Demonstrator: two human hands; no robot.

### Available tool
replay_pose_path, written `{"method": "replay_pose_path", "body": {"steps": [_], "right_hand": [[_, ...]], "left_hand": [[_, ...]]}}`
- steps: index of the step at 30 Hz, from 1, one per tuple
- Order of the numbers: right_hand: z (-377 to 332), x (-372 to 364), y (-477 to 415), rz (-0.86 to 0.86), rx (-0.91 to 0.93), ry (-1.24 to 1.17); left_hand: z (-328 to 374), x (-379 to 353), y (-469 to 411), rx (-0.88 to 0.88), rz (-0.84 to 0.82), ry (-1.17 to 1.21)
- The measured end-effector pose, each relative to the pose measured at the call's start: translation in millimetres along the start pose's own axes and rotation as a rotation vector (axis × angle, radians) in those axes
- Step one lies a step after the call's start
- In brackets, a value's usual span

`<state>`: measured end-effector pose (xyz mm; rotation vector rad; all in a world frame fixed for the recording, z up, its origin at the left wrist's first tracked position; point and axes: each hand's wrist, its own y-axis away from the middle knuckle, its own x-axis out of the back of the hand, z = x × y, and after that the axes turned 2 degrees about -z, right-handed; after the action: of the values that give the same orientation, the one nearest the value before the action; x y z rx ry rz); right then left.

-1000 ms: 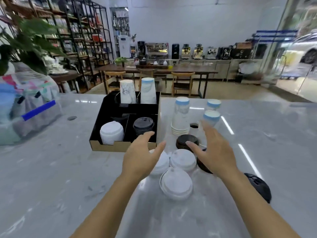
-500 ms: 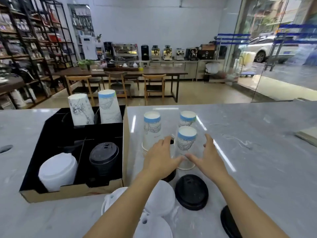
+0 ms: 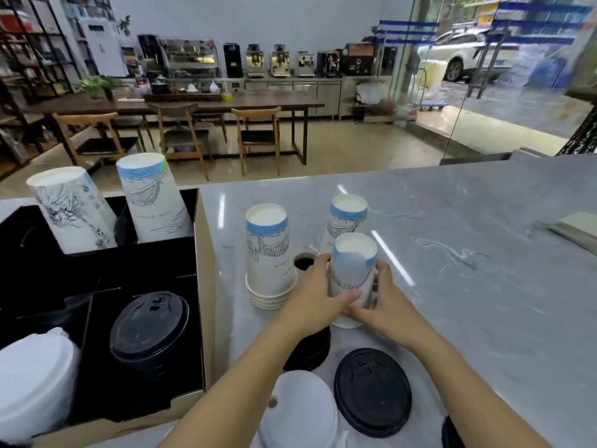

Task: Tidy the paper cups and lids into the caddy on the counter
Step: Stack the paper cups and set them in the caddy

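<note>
Near the middle of the counter [image 3: 468,270], just right of the caddy [image 3: 204,286], stands an upturned paper cup [image 3: 353,270] with a blue band, and both hands are clasped round it. The left hand [image 3: 310,295] wraps its left side with the thumb lying across the lower front. The right hand [image 3: 389,307] closes on the right side, fingers curled behind. The thumbs cover much of the bottom rim, so I can't tell whether the cup rests on the counter or is just off it.

Just to its left is a stack of upturned cups [image 3: 268,253]. Behind it stands a single far cup [image 3: 348,218], its lower half hidden. Between the stack and the left hand shows a small dark round opening [image 3: 303,262], too covered to identify.

Nearer me a black lid [image 3: 372,391] lies flat. A dark pile [image 3: 310,350] sits mostly under the left wrist, and white lids [image 3: 300,412] lie partly behind the left forearm. A second black lid [image 3: 450,434] is cut off at the bottom edge.

The caddy runs off the left side. At its back lean two cup stacks, a sketch-printed stack [image 3: 74,211] and a blue-banded stack [image 3: 151,198]. In front sit stacked black lids [image 3: 150,328] and stacked white lids [image 3: 35,379].
</note>
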<state>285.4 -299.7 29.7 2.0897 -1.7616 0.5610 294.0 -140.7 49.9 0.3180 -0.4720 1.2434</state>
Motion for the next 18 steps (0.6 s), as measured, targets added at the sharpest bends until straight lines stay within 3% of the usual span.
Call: {"method": "replay_pose_path", "body": {"steps": [5,11,16,18], "right_hand": [[-14.7,6.2,11.8,0.084,0.046,-0.021],[-63.5,44.1,24.8,0.255,0.255,0.003],[-105.8,84.7,-8.4,0.269,0.356,0.086],[-110.3,92.6,-26.3,0.223,0.434,0.072]], "left_hand": [[10.7,-4.7,5.2,-0.112,0.075,0.013],[70.0,12.1,10.2,-0.268,0.234,0.053],[113.1,30.9,-14.3,-0.348,0.33,0.055],[114.4,35.9,-26.9,-0.296,0.345,0.076]]}}
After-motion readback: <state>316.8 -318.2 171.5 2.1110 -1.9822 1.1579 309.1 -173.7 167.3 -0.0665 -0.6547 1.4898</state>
